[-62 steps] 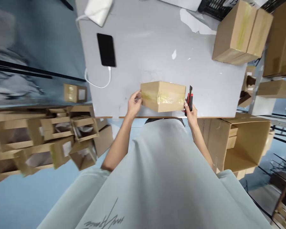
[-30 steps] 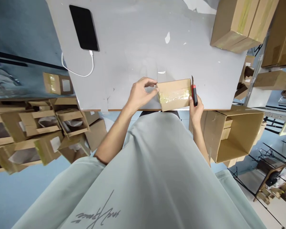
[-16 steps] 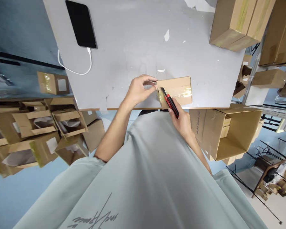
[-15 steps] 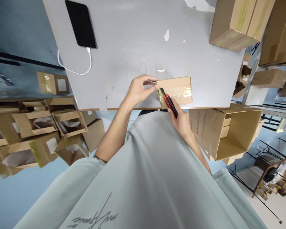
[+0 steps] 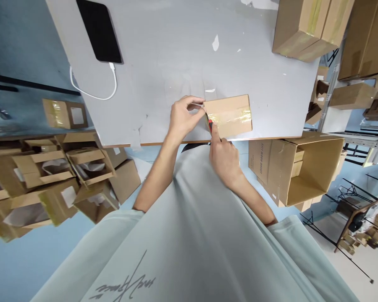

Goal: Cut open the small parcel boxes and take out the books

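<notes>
A small cardboard box [image 5: 228, 110] lies near the front edge of the table, with shiny clear tape along its top. My left hand [image 5: 185, 114] grips its left end, fingers at the far corner and thumb on the near side. In my right hand [image 5: 225, 157] is a red and black utility knife [image 5: 211, 124], mostly covered by the fingers. My index finger lies along the knife, and its tip is at the box's left end. The blade itself is hard to make out there.
A black phone [image 5: 100, 31] with a white cable [image 5: 108, 97] lies at the back left of the grey table [image 5: 164, 50]. Taped boxes [image 5: 302, 31] stand at the back right. A large open carton [image 5: 308, 167] is below the right edge; several open boxes [image 5: 91, 161] are at the left.
My right hand has turned and moved left, bringing the knife from above the box's taped top to its left end. The left hand keeps its grip. The whole view has shifted slightly.
</notes>
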Demonstrator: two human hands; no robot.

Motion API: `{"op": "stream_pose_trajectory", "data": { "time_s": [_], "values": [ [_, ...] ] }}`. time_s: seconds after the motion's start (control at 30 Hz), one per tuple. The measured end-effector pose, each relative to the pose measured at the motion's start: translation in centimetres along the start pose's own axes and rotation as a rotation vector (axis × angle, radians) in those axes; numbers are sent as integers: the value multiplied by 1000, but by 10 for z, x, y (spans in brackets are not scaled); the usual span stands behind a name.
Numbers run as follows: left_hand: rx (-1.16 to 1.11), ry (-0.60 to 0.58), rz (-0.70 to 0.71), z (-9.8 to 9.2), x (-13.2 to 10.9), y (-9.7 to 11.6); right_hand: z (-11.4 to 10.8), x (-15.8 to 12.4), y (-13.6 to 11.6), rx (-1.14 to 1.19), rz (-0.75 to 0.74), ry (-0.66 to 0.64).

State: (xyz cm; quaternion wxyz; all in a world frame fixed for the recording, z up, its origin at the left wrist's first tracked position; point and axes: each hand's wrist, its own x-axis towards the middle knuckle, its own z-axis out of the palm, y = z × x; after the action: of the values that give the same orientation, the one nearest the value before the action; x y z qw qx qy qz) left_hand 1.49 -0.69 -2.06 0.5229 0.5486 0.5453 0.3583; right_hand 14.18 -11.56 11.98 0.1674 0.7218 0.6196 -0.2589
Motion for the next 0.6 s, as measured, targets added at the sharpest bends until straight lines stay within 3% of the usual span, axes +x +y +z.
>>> {"op": "stream_pose_trajectory", "data": {
  "time_s": [0.2, 0.43, 0.6],
  "values": [
    [73, 62, -12, 8, -10, 12, -20, -19, -3, -105, 9, -125],
    [102, 156, -17, 11, -4, 10, -20, -5, -3, -130, -32, -130],
    [111, 111, -17, 17, -13, 16, -28, -23, 3, -162, -9, -180]
  ]
}}
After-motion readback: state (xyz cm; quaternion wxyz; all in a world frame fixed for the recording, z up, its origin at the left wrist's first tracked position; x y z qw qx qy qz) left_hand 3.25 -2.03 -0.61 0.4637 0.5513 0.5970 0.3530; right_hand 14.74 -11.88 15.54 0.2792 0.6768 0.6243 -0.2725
